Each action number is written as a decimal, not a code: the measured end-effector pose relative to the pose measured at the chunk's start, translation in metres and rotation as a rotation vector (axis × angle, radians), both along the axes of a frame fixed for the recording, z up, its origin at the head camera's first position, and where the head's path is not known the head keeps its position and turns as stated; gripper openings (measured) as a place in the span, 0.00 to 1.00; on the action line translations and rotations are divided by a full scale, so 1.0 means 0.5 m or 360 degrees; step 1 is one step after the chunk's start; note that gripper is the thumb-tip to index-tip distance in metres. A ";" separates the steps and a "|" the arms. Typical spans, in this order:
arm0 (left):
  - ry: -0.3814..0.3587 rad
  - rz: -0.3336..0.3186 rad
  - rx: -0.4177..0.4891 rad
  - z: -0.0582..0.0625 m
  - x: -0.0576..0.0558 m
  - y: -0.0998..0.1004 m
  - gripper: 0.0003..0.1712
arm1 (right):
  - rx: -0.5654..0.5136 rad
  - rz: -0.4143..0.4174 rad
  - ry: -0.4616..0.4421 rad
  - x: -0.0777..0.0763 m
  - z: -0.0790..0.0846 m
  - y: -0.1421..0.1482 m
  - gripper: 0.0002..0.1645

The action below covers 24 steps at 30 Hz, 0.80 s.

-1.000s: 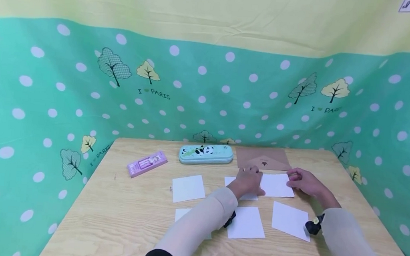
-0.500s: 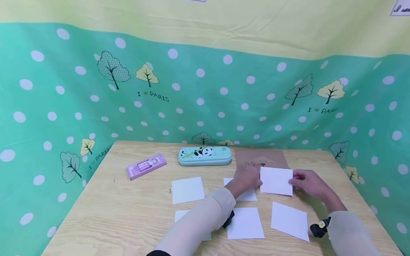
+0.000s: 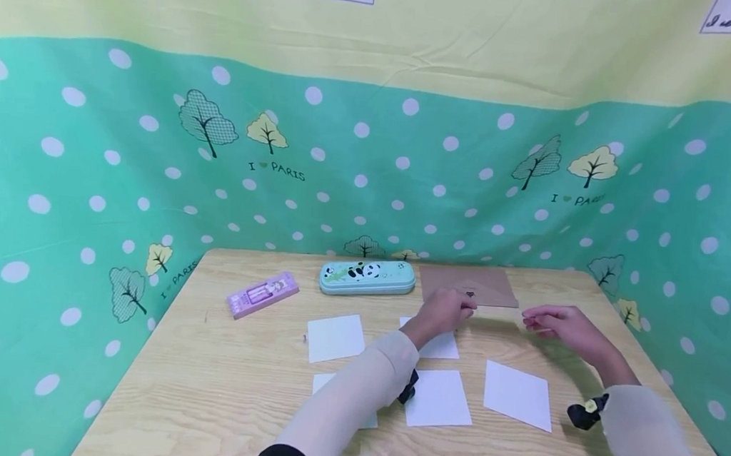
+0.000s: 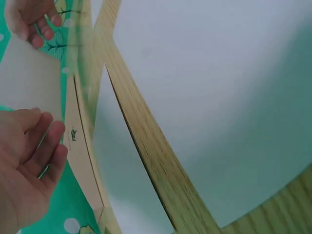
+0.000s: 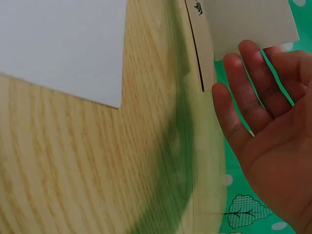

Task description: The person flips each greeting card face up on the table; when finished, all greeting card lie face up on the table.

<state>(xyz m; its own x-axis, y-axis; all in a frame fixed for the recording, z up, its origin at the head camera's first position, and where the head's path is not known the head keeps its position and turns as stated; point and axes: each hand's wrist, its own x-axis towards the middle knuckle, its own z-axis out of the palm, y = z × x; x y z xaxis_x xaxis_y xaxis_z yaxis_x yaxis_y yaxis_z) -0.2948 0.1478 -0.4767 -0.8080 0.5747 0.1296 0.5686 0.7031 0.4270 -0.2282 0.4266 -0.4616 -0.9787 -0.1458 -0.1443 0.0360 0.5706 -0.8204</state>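
Observation:
Between both hands a white paper sheet (image 4: 31,78) is held up off the table, seen nearly edge-on in the head view. My left hand (image 3: 444,313) pinches its left end between thumb and fingers. At the opposite end, my right hand (image 3: 563,331) pinches the sheet with thumb and index finger, the other fingers held loosely apart in the right wrist view. Just beyond lies a brown envelope (image 3: 490,288) with a small dark print. A white sheet (image 3: 443,345) lies partly under the left hand, and another sheet (image 3: 518,396) lies nearer, below the right hand.
More white sheets lie on the wooden table (image 3: 198,387): one in front (image 3: 439,398), one to the left (image 3: 335,338), one partly hidden by the left sleeve (image 3: 345,398). Behind stand a light-blue panda pencil case (image 3: 366,278) and a purple box (image 3: 262,296). A patterned curtain (image 3: 371,150) surrounds the table.
The held sheet has been lifted from the table and tilted, from facing the head view to nearly edge-on. The right hand has shifted slightly right. The other sheets stay put.

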 end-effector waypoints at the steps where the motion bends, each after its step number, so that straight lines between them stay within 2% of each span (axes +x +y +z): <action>1: -0.0038 -0.0005 0.0038 -0.001 0.000 0.001 0.12 | -0.0001 0.0002 -0.0016 0.002 0.000 0.002 0.24; 4: -0.0149 -0.0025 0.0127 -0.003 0.003 0.005 0.14 | 0.0060 -0.0024 -0.0047 0.004 -0.004 0.009 0.25; 8: -0.0201 -0.0098 0.0118 -0.002 0.011 0.013 0.15 | 0.0141 -0.0008 0.0002 0.004 -0.014 0.021 0.29; 12: -0.0172 -0.0176 -0.0021 -0.005 0.018 0.025 0.21 | 0.0210 0.0017 0.0023 -0.001 -0.026 0.026 0.34; 16: -0.0125 -0.0198 -0.0172 -0.013 0.023 0.035 0.26 | 0.0353 0.0011 -0.0013 -0.001 -0.033 0.021 0.37; 24: -0.0175 -0.0190 -0.0299 -0.026 0.030 0.041 0.18 | 0.0444 0.0081 -0.0055 0.000 -0.055 0.012 0.37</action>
